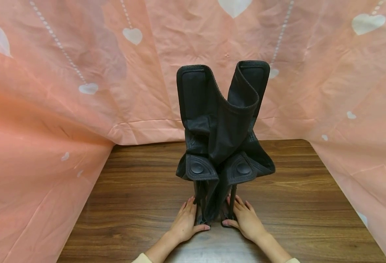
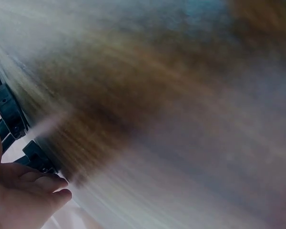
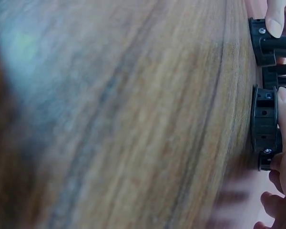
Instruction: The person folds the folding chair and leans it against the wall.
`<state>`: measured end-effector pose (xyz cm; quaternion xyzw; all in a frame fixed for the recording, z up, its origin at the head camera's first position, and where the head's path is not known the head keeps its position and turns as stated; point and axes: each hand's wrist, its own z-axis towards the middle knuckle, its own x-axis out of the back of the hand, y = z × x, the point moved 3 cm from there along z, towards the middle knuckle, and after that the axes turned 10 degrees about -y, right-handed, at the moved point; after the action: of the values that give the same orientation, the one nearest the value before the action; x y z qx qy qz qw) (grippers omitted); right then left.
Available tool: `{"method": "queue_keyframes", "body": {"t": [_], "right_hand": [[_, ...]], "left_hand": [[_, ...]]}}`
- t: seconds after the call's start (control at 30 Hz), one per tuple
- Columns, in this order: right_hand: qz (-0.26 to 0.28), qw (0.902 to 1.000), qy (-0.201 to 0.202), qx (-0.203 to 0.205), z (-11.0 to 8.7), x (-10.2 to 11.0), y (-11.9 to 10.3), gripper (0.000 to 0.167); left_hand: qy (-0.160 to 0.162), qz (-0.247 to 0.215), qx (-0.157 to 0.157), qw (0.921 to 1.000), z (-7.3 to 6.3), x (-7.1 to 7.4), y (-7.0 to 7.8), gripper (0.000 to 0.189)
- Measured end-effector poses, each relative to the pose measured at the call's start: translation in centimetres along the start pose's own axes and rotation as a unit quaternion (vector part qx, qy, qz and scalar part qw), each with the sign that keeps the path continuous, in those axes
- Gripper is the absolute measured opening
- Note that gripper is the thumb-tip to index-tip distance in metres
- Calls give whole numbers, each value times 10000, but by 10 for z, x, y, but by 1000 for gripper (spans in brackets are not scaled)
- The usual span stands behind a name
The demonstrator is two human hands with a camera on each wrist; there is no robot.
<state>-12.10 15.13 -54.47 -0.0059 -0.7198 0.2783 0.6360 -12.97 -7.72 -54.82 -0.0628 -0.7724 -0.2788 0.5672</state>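
Note:
A black folding camp chair (image 1: 226,135) stands upright at the middle of the table, its fabric seat slack and creased between two tall back corners. Below, thin dark legs (image 1: 233,201) end in black plastic feet (image 3: 265,119) on the wood. My left hand (image 1: 185,222) holds the left legs low down, thumb in front of a foot and fingers along the outer side. The right hand (image 1: 247,223) holds the right legs likewise, its thumb laid on a foot in the right wrist view. Fabric hides the upper frame.
Under the chair is a brown wood-grain table (image 1: 137,182). Pink cloth (image 1: 160,84) with white hearts hangs behind it and along both sides. The chair's back corners overlap the rear cloth in the head view.

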Motion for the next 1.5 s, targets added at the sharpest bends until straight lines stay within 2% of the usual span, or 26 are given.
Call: {"method": "queue_keyframes", "body": {"t": [0.23,0.47,0.67,0.93,1.1,1.5], "right_hand": [[40,9997,242,63,3,2,-4,77],[74,9996,254,-18,11,2,-5,72],[36,9996,275,-10,20,3,-2,73],[-73,10000,24,-40,37,7,1,74],[-191,9998,34,62,48,9,3,74],[17,9995,-287,-145,70,9,14,76]], "left_hand": [[-11,43,-12,10000,3,1,0,95],[106,20,-82,9999,11,5,-3,95],[-24,-127,-96,9999,20,8,-8,96],[-57,-172,-69,9998,32,11,-13,91],[-98,-445,-31,9990,40,15,-19,92],[-166,-745,73,9971,60,20,-30,94]]}}
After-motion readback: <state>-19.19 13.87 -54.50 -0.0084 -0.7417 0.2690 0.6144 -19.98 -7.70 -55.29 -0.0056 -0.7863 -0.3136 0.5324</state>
